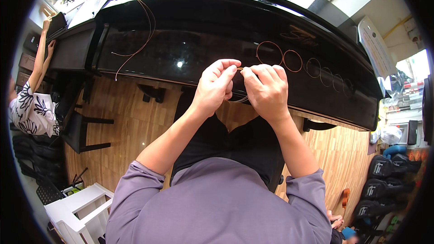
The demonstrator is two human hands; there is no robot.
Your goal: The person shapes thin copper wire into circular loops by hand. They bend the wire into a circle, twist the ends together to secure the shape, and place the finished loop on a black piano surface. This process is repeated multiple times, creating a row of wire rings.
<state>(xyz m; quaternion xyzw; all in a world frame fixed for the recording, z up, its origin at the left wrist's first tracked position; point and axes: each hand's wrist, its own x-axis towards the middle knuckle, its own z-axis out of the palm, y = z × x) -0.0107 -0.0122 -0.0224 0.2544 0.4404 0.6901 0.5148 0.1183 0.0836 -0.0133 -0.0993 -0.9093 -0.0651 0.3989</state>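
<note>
Above my lap, at the edge of a glossy black piano-like surface (181, 31), my left hand (217, 83) and my right hand (267, 88) work close together. Each one pinches a coiled guitar string (238, 100) between thumb and fingers. A brassy bit of it shows between the fingertips, and its lower loop hangs below the hands. Beyond my right hand lie a copper-coloured coil (293, 61), a larger copper coil (259, 49) and several thin pale coils in a row. To the left, a loose, uncoiled string (153, 26) curves over the black surface.
Papers (92, 4) lie at the far left edge. At left, a person in a patterned shirt (36, 113) reaches toward a dark object, near a black stool (83, 131). A white frame (79, 212) stands lower left. Black instrument cases (384, 187) line the right; another person's hands (335, 219) show below.
</note>
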